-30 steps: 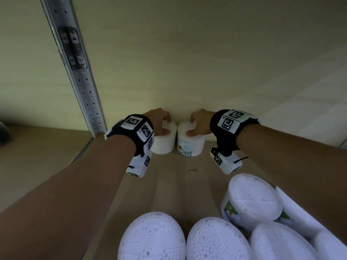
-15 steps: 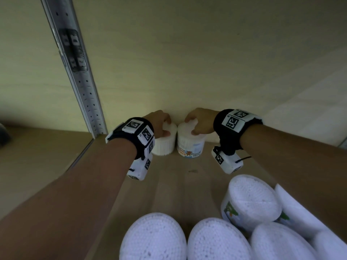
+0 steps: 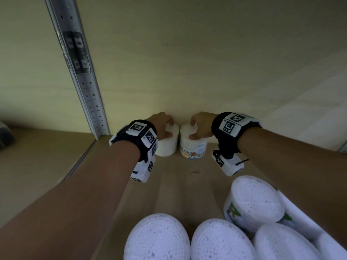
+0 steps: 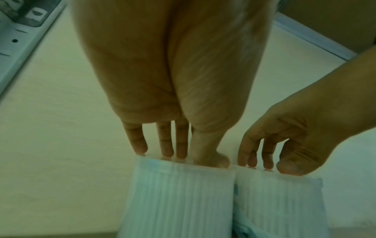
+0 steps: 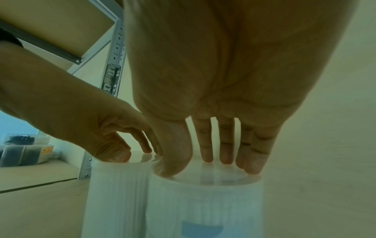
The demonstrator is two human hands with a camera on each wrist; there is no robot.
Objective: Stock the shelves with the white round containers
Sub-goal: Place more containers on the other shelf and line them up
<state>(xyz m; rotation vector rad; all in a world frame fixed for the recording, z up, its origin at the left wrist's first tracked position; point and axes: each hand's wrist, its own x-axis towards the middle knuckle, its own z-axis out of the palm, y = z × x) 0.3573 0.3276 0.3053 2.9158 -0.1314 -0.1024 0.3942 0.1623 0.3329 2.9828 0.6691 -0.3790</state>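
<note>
Two white round containers stand side by side at the back of the wooden shelf (image 3: 184, 181), against the wall. The left container (image 3: 167, 146) (image 4: 179, 201) is plain. The right container (image 3: 193, 147) (image 5: 203, 201) shows a "cotton buds" label. My left hand (image 3: 161, 125) (image 4: 189, 157) is above the left one, fingertips and thumb touching its clear lid. On the right one, the tips of my right hand (image 3: 201, 126) (image 5: 203, 164) rest on the lid in the same way. Neither hand wraps round a container's side.
Several more white round containers (image 3: 157, 239) crowd the near edge of the view, one labelled tub (image 3: 253, 201) at the right. A perforated metal upright (image 3: 82, 87) bounds the bay on the left. Clear boxes with dark contents (image 5: 22, 148) stand on the neighbouring shelf.
The right container has turned slightly, so its label now faces me more. Both hands stay on the lids, the right hand's fingers shifted a little on top.
</note>
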